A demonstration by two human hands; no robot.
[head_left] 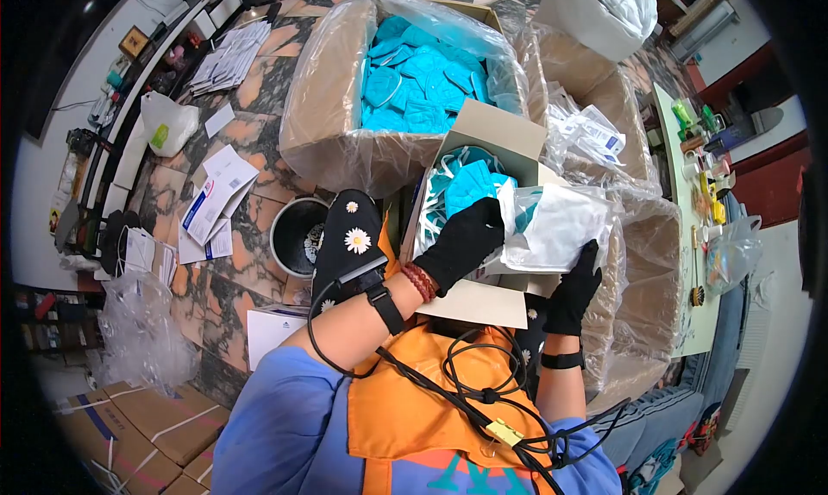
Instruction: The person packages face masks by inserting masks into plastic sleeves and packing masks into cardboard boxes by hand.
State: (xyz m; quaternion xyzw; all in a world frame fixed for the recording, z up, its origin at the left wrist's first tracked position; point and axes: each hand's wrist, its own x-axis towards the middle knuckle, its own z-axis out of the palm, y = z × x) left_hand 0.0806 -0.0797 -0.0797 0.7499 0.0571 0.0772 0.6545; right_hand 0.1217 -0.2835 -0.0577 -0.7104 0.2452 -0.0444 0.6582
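Left hand [461,247], right hand [574,297]: black fabric gloves [453,258]. Left wrist: red beaded bracelet [420,283], black buckled strap [385,309]. Right wrist: black band [562,360]. Periwinkle-blue sleeves [276,409], orange apron [379,413], teal print [485,479] low on the front. Black cables [420,372] looped over it, yellow tag [504,432] attached. Black trousers [339,255], white daisies, yellow centres.

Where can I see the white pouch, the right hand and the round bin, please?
White pouch [559,232]: head view, middle of its white face.
Right hand [573,301]: head view, its black-gloved back.
Round bin [285,239]: head view, its dark inner wall.
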